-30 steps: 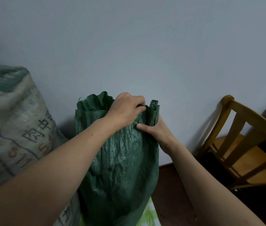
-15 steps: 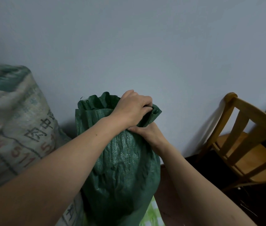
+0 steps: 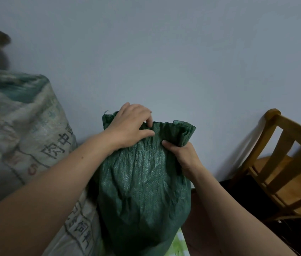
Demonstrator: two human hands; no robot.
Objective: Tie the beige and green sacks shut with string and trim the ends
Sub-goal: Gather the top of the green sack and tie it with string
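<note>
The left hand [image 3: 130, 126] is sliding left along the top of the green sack [image 3: 142, 185], away from the right hand [image 3: 183, 156]. Both hands are pinching its folds, bunching the mouth shut. It is standing beside the beige sack [image 3: 26, 137]. Next, I think, one hand must fetch string; none is showing.

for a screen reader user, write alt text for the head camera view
Two bare hands gather the pleated mouth of a green sack: the left hand pinches the top edge, the right hand grips the bunched neck below it. A printed beige sack stands to its left and a wooden chair to the right.
</note>
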